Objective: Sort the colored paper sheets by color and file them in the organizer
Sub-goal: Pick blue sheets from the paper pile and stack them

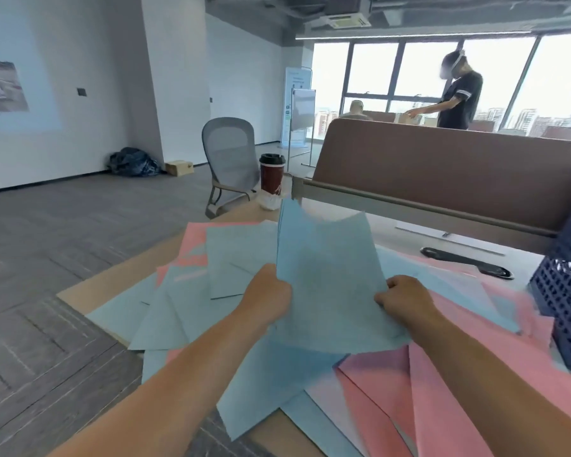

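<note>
Held only by their side edges, the thin light-blue paper sheets (pixel 327 282) could bow and slip apart, dropping among the loose pink paper sheets (pixel 459 374) below the hands. The left hand (pixel 269 296) and right hand (pixel 404 296) each pinch an edge, the stack upright between them. The dark blue perforated plastic organizer (pixel 564 291) stands right of the right hand.

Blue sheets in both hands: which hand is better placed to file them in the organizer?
Probably the right hand: it grips the blue sheets on the edge nearer the organizer, which stands at the far right. The left hand grips the opposite edge and would have to cross over.
</note>
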